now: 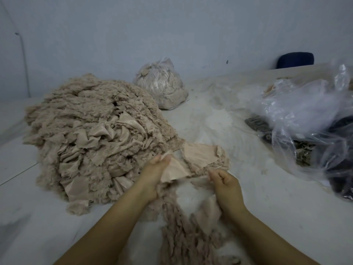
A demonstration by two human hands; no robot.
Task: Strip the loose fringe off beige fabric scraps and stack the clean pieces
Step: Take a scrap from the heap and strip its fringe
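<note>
A beige fabric scrap (174, 168) with a fuzzy fringed edge is stretched between my hands above the table. My left hand (152, 174) grips its left end. My right hand (226, 185) pinches the fringe strand at the scrap's lower right edge, and a second beige piece (208, 215) hangs under its palm. A flat beige piece (200, 153) lies just beyond my hands. Stripped fringe (183, 236) trails in a rope toward me. A big heap of fringed beige scraps (89, 131) fills the left of the table.
A tied clear bag of beige fluff (162, 85) stands behind the heap. Crumpled clear plastic bags (305, 119) with dark contents lie at the right. A dark blue chair back (295, 60) shows beyond the white table (219, 115). A grey wall closes the back.
</note>
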